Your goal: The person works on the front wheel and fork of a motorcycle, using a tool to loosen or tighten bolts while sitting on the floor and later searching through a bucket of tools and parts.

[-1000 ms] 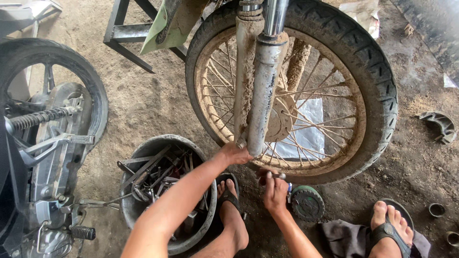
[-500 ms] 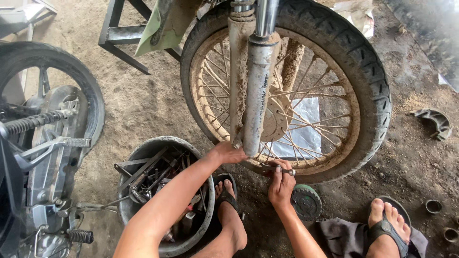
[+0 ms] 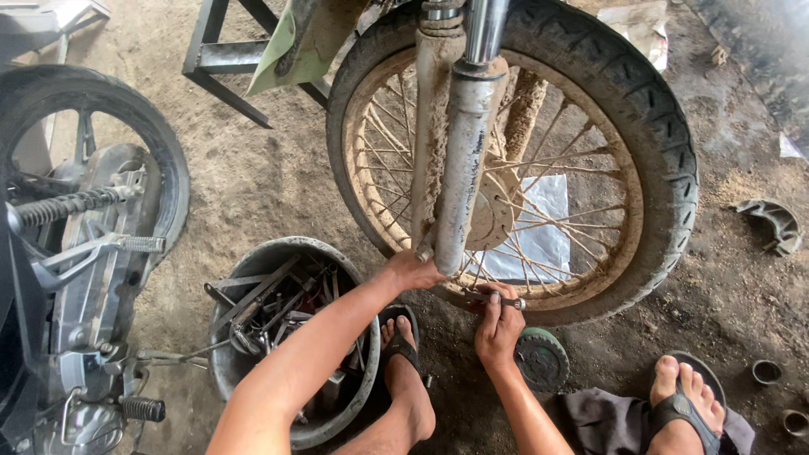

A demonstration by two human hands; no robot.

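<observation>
Gripping a small metal tool (image 3: pixel 493 297) at the muddy spoked wheel's (image 3: pixel 581 278) lower rim, right hand (image 3: pixel 499 324) curled shut around it; left hand (image 3: pixel 413 271) closed on the fork leg's (image 3: pixel 459 181) bottom end, beside a tool-filled bucket (image 3: pixel 253 261).

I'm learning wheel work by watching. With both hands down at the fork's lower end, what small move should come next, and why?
Probably bring the small metal tool in the right hand up to the fork leg's lower end, since the left hand already grips there beside the muddy spoked wheel, and the tool sits just below it.
</observation>
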